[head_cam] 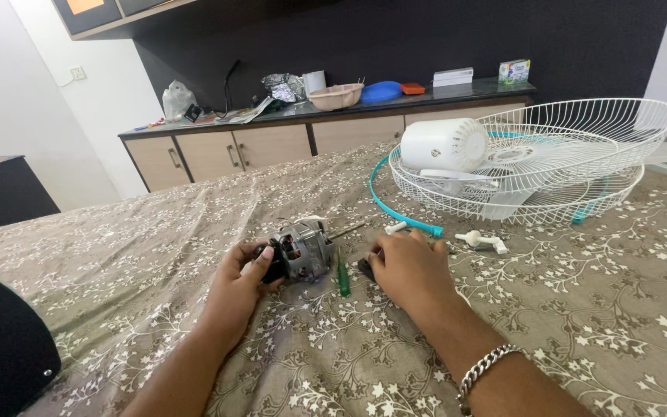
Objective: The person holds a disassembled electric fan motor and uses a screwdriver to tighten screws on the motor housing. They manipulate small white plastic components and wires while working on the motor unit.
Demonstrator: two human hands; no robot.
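A small grey fan motor (308, 247) with a thin shaft pointing right lies on the flowered bedspread (156, 255). My left hand (242, 279) grips its black rear end. A green-handled screwdriver (343, 274) lies just right of the motor, between my hands. My right hand (408, 266) rests palm down on the spread with its fingers over a small dark part (365, 267); whether it grips that part is hidden. A metal chain bracelet (484, 369) is on my right wrist.
Two white wire fan guards (580, 177) are stacked at the right with a white motor cover (443, 144) and fan blade inside. A teal rim ring (395, 212), white plastic knobs (482, 240), a black object (1, 347) at lower left, and a cluttered cabinet counter (318, 108) behind.
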